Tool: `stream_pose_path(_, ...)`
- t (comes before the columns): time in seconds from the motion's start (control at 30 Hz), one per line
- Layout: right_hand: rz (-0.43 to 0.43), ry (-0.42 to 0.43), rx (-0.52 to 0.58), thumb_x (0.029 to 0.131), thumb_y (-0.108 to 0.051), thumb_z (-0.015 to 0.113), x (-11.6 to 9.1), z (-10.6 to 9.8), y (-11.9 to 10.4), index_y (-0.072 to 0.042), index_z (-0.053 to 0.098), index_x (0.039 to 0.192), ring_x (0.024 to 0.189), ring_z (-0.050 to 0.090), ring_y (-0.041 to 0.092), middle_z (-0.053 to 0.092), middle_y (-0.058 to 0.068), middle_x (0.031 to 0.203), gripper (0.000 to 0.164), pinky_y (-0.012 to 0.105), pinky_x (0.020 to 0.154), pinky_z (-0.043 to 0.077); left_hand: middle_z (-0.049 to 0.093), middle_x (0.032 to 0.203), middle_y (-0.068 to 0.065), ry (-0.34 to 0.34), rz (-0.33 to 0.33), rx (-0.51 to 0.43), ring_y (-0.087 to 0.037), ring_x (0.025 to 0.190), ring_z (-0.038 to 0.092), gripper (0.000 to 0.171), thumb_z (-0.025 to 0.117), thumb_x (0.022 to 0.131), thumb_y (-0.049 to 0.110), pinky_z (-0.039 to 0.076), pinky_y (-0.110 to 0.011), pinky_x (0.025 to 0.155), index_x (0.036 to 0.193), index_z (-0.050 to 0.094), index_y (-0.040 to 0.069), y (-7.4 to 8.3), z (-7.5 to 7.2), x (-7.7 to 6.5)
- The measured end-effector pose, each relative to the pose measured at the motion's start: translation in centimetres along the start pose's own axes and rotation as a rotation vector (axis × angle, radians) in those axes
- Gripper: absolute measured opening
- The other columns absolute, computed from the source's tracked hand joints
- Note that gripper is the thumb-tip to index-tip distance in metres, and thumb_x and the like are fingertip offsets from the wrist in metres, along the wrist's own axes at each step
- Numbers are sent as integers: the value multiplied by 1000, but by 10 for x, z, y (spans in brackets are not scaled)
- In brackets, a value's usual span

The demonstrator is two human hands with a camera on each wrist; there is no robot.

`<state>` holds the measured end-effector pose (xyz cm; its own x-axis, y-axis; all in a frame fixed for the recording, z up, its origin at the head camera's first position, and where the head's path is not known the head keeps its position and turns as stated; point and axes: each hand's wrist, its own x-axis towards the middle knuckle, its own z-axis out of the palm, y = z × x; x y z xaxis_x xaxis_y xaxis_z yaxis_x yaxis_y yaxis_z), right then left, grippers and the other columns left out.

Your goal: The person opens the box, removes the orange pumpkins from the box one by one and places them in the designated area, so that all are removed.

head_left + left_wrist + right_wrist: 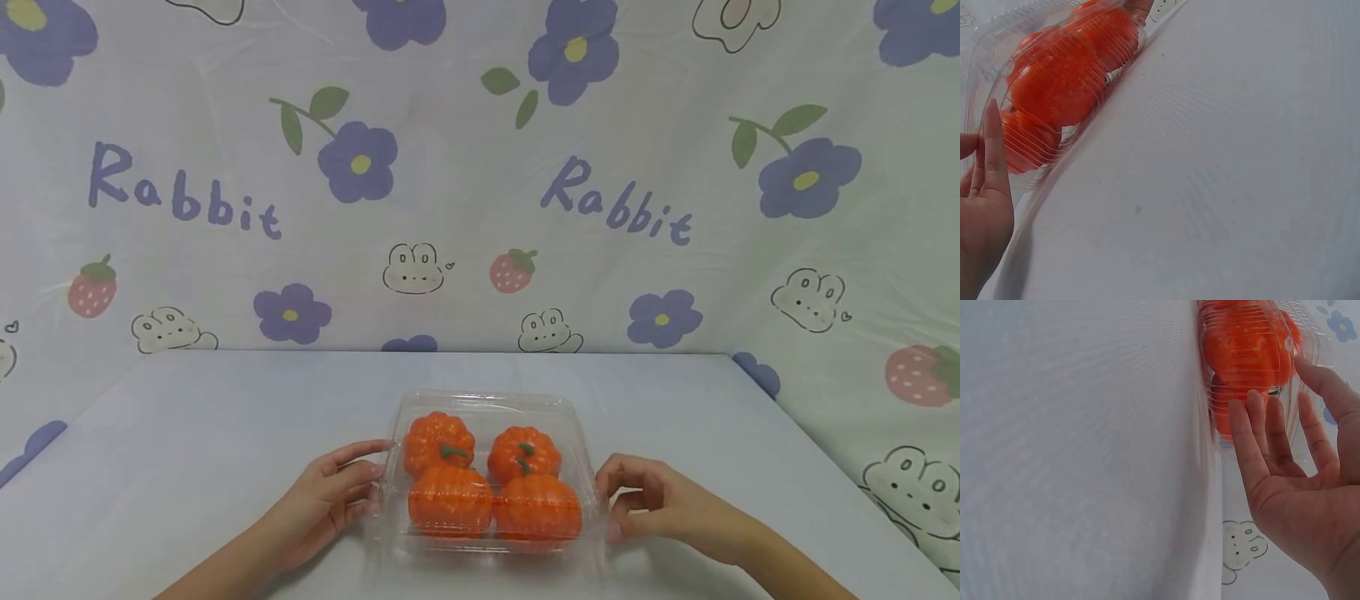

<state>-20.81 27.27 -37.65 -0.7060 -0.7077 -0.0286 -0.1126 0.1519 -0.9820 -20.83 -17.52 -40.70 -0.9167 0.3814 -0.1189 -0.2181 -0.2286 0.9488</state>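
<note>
L hand (984, 212) touches near end of clear plastic box (989, 55) w/ round orange items (1057, 81) inside, on white table (1210, 156), seen vs. its far edge; R hand (1140, 9) partly vis., opp. end.

Head view, clock centred on clear box (483, 401). At 12 I have passage over white tabletop (480, 371), until printed cloth (480, 167) stands across far edge. Wide lanes at 10 and 2, outside both hands. Left hand (326, 500) blocks 9, right hand (660, 504) blocks 3; forearms bar 8 and 4. Clear plastic walls keep me from 4 orange pumpkins (450, 500), which crowd box interior.
</note>
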Motion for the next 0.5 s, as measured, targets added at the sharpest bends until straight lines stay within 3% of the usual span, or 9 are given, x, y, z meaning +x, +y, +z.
stream_pose_path(0.2,-47,95,-90,100,-4,64,1,1,-1,4,56,122,98,65,16,61,0,115,24,24,87,58,64,117,2,20,-13,-13,-10,91,62,46,59,109,14,60,-20,81,152,47,4,1,1,0)
stream_pose_path(0.4,-55,245,-159,101,-6,66,4,6,-6,1,59,121,102,68,17,63,-4,118,22,27,87,60,68,108,4,56,-30,-22,-8,90,63,45,58,108,12,59,-20,79,151,48,4,2,3,1)
stream_pose_path(0.5,-58,320,-194,101,-8,68,7,9,-9,0,61,118,107,67,17,62,2,122,20,27,88,60,68,109,4,66,-28,-11,-8,90,63,48,58,107,12,59,-21,80,153,46,2,1,5,1)
